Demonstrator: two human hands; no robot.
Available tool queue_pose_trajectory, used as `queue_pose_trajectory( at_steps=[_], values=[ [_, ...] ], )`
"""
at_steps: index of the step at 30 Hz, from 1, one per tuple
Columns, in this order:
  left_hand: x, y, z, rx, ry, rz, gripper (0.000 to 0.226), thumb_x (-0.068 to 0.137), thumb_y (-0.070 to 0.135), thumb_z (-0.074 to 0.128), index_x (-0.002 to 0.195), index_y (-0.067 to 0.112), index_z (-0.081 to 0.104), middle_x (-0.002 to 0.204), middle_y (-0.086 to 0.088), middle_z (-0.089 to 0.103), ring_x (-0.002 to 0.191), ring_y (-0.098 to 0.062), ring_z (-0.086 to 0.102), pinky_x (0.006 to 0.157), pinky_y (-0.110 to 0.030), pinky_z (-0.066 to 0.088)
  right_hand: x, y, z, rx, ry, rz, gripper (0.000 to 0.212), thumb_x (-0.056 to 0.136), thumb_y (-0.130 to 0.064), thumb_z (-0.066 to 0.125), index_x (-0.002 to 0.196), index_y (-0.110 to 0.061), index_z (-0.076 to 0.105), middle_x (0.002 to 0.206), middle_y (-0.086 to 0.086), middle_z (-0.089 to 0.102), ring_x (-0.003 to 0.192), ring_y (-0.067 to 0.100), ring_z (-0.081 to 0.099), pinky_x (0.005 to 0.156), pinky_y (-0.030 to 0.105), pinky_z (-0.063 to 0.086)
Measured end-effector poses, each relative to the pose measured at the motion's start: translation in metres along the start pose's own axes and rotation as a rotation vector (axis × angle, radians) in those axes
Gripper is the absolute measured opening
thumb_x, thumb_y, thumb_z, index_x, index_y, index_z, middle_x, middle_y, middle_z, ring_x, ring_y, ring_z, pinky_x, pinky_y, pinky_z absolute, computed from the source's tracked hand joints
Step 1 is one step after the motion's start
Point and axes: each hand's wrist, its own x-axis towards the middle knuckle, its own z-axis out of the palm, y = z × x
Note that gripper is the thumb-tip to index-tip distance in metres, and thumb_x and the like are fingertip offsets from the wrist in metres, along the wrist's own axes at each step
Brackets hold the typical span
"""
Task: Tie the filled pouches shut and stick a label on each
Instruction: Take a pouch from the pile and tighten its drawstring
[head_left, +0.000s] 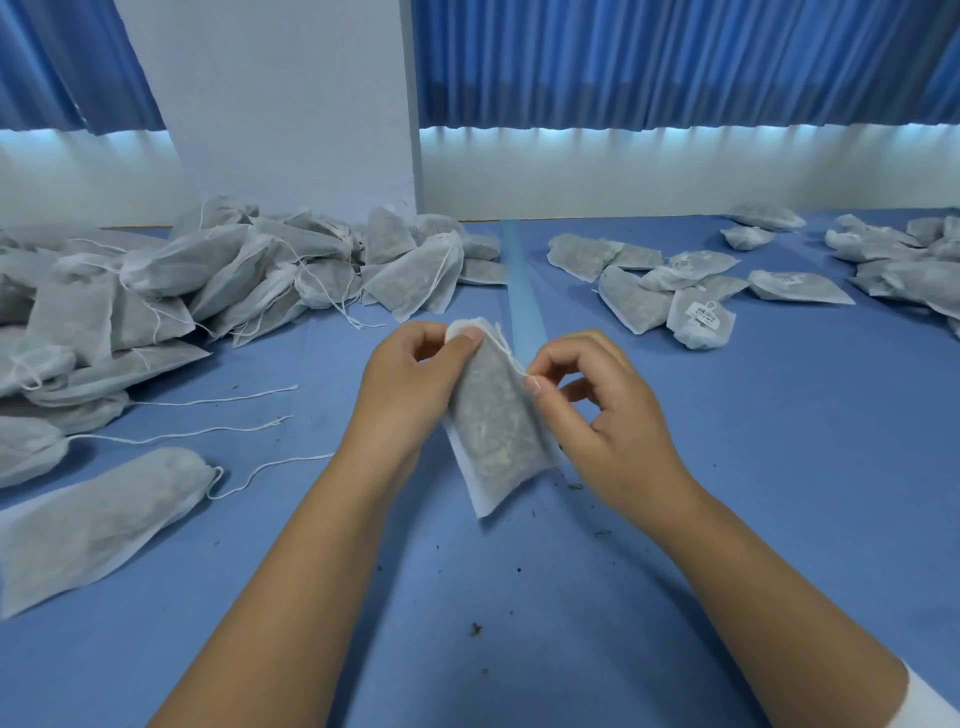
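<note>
I hold one filled white mesh pouch (493, 436) upright over the blue table, its dark herb filling showing through. My left hand (410, 384) grips its gathered top, thumb pressed on the white rim. My right hand (602, 410) pinches the pouch's thin white drawstring (514, 358) beside the upper right edge. A pile of pouches with loose strings (208, 280) lies at the left. Pouches bearing white labels (696, 312) lie at the right.
A light blue strip (522, 291) runs across the blue table (779, 467) behind my hands. More pouches (904, 260) lie at the far right. One large pouch (98, 519) lies near the left front. Dark crumbs (475, 630) dot the cloth. Wall and blue curtains stand behind.
</note>
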Motion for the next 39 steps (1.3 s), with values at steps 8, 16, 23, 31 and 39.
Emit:
queue_pose_trajectory(
  at_steps=[8, 16, 23, 31, 39],
  values=[
    [-0.005, 0.004, 0.007, -0.173, 0.026, -0.041, 0.02, 0.094, 0.034, 0.065, 0.098, 0.015, 0.067, 0.088, -0.004, 0.069, 0.075, -0.014, 0.063, 0.068, -0.029, 0.049, -0.004, 0.002, 0.003, -0.064, -0.097, 0.069, 0.012, 0.092, -0.026, 0.059, 0.091, -0.039, 0.059, 0.124, -0.013, 0.047, 0.125, 0.01, 0.04, 0.103, 0.022, 0.033],
    [-0.007, 0.005, 0.016, -0.417, -0.1, -0.264, 0.041, 0.098, 0.036, 0.059, 0.113, -0.001, 0.069, 0.109, -0.018, 0.074, 0.103, -0.029, 0.072, 0.095, -0.045, 0.056, -0.003, 0.007, 0.001, -0.048, -0.084, 0.06, 0.009, 0.092, -0.014, 0.064, 0.092, -0.023, 0.064, 0.125, -0.01, 0.045, 0.122, -0.005, 0.042, 0.1, 0.008, 0.029],
    [-0.007, 0.004, 0.011, -0.396, -0.24, -0.213, 0.032, 0.087, 0.014, 0.071, 0.113, -0.005, 0.067, 0.11, -0.022, 0.072, 0.095, -0.029, 0.072, 0.088, -0.042, 0.059, 0.0, 0.012, -0.002, -0.014, -0.062, 0.088, 0.015, 0.092, -0.013, 0.063, 0.091, -0.028, 0.063, 0.124, -0.012, 0.05, 0.121, -0.001, 0.047, 0.099, 0.02, 0.039],
    [0.009, -0.001, -0.002, -0.403, -0.038, -0.189, 0.015, 0.096, 0.017, 0.063, 0.088, 0.006, 0.069, 0.078, -0.003, 0.077, 0.073, -0.012, 0.074, 0.063, -0.025, 0.059, 0.01, 0.013, -0.022, 0.116, 0.119, 0.44, 0.038, 0.084, -0.001, 0.057, 0.105, -0.032, 0.059, 0.122, -0.011, 0.057, 0.11, -0.003, 0.053, 0.078, 0.009, 0.043],
    [0.013, -0.01, 0.002, -0.363, -0.028, -0.325, 0.017, 0.098, 0.026, 0.06, 0.091, 0.011, 0.064, 0.066, 0.005, 0.074, 0.061, -0.008, 0.072, 0.059, -0.022, 0.059, 0.011, 0.026, -0.017, 0.326, -0.123, 0.894, 0.057, 0.083, -0.014, 0.065, 0.134, -0.031, 0.045, 0.087, -0.006, 0.076, 0.092, 0.015, 0.072, 0.099, 0.037, 0.052]
  ],
)
